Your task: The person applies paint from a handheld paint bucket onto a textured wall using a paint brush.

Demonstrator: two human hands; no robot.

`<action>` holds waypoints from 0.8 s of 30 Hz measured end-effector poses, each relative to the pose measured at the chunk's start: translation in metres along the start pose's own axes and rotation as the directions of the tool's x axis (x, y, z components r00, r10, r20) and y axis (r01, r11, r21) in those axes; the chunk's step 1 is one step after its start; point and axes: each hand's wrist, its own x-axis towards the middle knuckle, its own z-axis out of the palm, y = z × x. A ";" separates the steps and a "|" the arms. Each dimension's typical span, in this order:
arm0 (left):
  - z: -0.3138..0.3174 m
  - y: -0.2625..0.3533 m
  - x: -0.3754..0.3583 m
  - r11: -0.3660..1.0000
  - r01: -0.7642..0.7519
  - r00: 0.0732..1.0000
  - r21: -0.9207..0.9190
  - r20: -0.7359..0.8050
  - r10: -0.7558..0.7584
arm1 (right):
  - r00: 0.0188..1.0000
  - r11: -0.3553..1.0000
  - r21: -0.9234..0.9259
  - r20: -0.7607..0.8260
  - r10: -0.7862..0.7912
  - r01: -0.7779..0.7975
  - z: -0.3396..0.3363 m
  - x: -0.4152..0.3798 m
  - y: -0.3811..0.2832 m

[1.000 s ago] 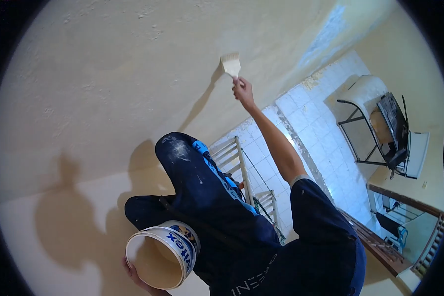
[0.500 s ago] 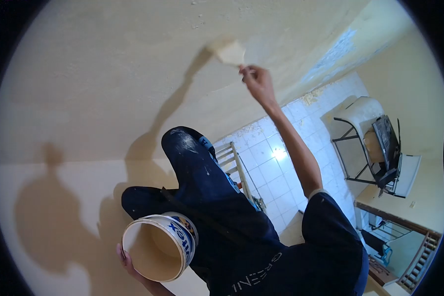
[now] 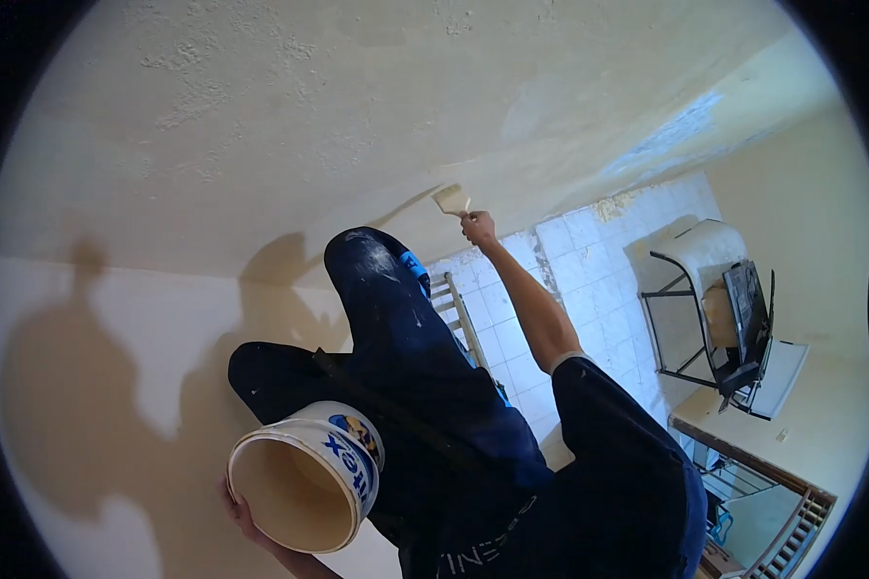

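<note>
A wide paintbrush (image 3: 451,199) is gripped by its handle in my right hand (image 3: 478,228), arm stretched forward. Its bristles are right at the cream wall (image 3: 357,145), casting a long thin shadow. At the lower left, my left hand (image 3: 237,507) wraps around the outer side of a white paint bucket (image 3: 352,454) with blue lettering. The bucket tilts so that its mouth faces me, and cream paint coats its inner wall. It is beside my bent leg in dark, paint-smudged trousers (image 3: 386,289).
Below my legs stands a ladder (image 3: 462,323) on the white tiled floor (image 3: 574,251). A table (image 3: 710,241) at the right carries a dark case and other items. Behind it is a wooden-framed opening (image 3: 801,511). Bluish bare patches (image 3: 671,130) mark the far wall area.
My right hand has come down and closer with the brush, from higher on the wall. The view has shifted too, showing more rough wall at the top. The bucket stays held.
</note>
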 end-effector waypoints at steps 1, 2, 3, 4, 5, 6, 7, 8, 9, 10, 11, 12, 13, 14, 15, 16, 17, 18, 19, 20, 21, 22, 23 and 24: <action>-0.001 0.003 0.001 1.000 -0.001 1.000 0.011 0.000 0.001 | 0.998 0.991 0.126 -0.051 0.042 -0.035 0.006 -0.006 -0.002; 0.000 0.005 0.000 0.987 0.082 0.996 -0.139 -0.032 -0.088 | 0.991 0.967 0.247 -0.096 0.091 -0.065 0.010 -0.012 -0.003; 0.001 0.006 -0.001 0.942 0.156 0.982 -0.297 -0.054 -0.179 | 0.994 0.950 0.311 -0.112 0.004 0.031 0.007 -0.009 -0.015; -0.002 0.005 -0.003 0.943 0.156 0.982 -0.295 -0.053 -0.180 | 0.994 0.950 0.311 -0.111 0.006 0.029 -0.004 -0.013 -0.039; -0.006 -0.001 -0.004 0.958 0.090 0.994 -0.273 -0.037 -0.105 | 0.990 0.966 0.253 -0.141 -0.020 0.055 -0.020 -0.019 -0.071; -0.007 -0.003 -0.004 0.967 0.021 0.999 -0.256 -0.022 -0.028 | 0.984 0.978 0.193 -0.170 -0.051 0.084 -0.034 -0.026 -0.101; -0.005 0.003 -0.004 0.965 0.021 0.999 -0.260 -0.021 -0.027 | 0.983 0.978 0.191 -0.173 -0.055 0.088 -0.047 -0.036 -0.120; -0.004 0.007 -0.001 0.943 0.100 0.995 -0.319 0.004 -0.104 | 0.976 0.973 0.180 -0.190 -0.109 0.144 -0.056 -0.050 -0.132; -0.003 0.012 0.001 0.911 0.179 0.983 -0.372 0.035 -0.179 | 0.966 0.966 0.169 -0.204 -0.161 0.197 -0.065 -0.059 -0.141; -0.003 0.011 0.003 0.909 0.184 0.982 -0.375 0.035 -0.184 | 0.966 0.967 0.163 -0.203 -0.163 0.197 -0.073 -0.066 -0.147; -0.008 0.007 0.008 0.916 0.187 0.982 -0.355 0.070 -0.173 | 0.931 0.938 0.166 -0.259 -0.257 0.305 -0.075 -0.073 -0.149; -0.011 0.008 0.009 0.925 0.190 0.981 -0.329 0.105 -0.164 | 0.887 0.900 0.166 -0.314 -0.339 0.403 -0.076 -0.078 -0.145; -0.012 0.007 0.006 0.927 0.196 0.980 -0.320 0.106 -0.170 | 0.903 0.896 0.228 -0.300 -0.306 0.380 -0.074 -0.074 -0.137; -0.009 0.006 0.003 0.975 0.058 0.996 -0.216 0.075 -0.043 | 0.905 0.898 0.229 -0.299 -0.301 0.375 -0.067 -0.071 -0.125; -0.004 0.007 0.002 0.990 -0.085 0.994 -0.110 0.056 0.091 | 0.930 0.888 0.312 -0.258 -0.262 0.337 -0.059 -0.064 -0.110; -0.002 0.007 0.005 0.990 -0.086 0.994 -0.114 0.053 0.093 | 0.950 0.871 0.391 -0.211 -0.231 0.299 -0.050 -0.054 -0.093; -0.002 0.009 0.007 0.962 0.071 0.996 -0.263 0.065 -0.056 | 0.980 0.912 0.367 -0.142 -0.142 0.186 -0.045 -0.040 -0.076; -0.003 0.007 0.009 0.889 0.224 0.975 -0.401 0.098 -0.201 | 0.980 0.912 0.367 -0.137 -0.145 0.186 -0.038 -0.028 -0.059; -0.006 0.000 0.009 0.889 0.224 0.975 -0.399 0.094 -0.203 | 0.978 0.939 0.294 -0.161 -0.135 0.178 -0.033 -0.021 -0.048; -0.008 -0.010 0.008 0.912 0.168 0.986 -0.374 0.076 -0.150 | 0.974 0.961 0.220 -0.189 -0.127 0.168 -0.030 -0.014 -0.039; -0.006 -0.008 0.008 0.931 0.111 0.994 -0.347 0.061 -0.095 | 0.974 0.961 0.220 -0.189 -0.127 0.168 -0.028 -0.016 -0.038; -0.005 -0.004 0.007 0.931 0.111 0.993 -0.349 0.065 -0.094 | 0.985 0.969 0.225 -0.161 -0.063 0.099 -0.029 -0.019 -0.038; -0.004 0.001 0.006 0.899 0.173 0.985 -0.403 0.059 -0.164 | 0.991 0.973 0.227 -0.136 0.000 0.031 -0.032 -0.020 -0.039; 0.000 0.007 0.006 0.859 0.231 0.971 -0.457 0.056 -0.231 | 0.990 0.973 0.226 -0.143 -0.005 0.037 -0.036 -0.014 -0.036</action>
